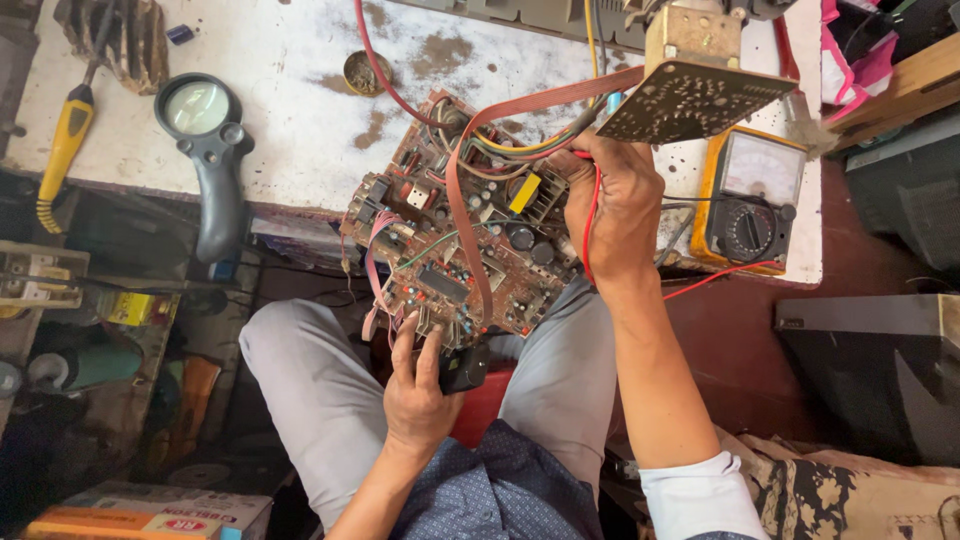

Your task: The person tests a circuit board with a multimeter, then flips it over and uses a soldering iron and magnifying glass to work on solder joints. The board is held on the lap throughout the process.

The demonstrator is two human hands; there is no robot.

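Note:
A large brown circuit board [455, 245] crowded with components and coloured wires rests tilted over my lap and the workbench edge. My left hand [418, 385] grips its near edge beside a small black part [465, 368]. My right hand [620, 205] holds the board's far right side, among red, yellow and flat ribbon wires [470, 215]. Above that hand a smaller perforated board [690, 100] with a boxy metal part hangs on the wires.
A worn white workbench [290, 140] carries a black-handled magnifying glass [205, 150], a yellow-handled screwdriver [62, 150], a small round tin [366, 72] and a yellow analogue multimeter [748, 198] with a red lead. Cluttered boxes lie at left; dark equipment stands at right.

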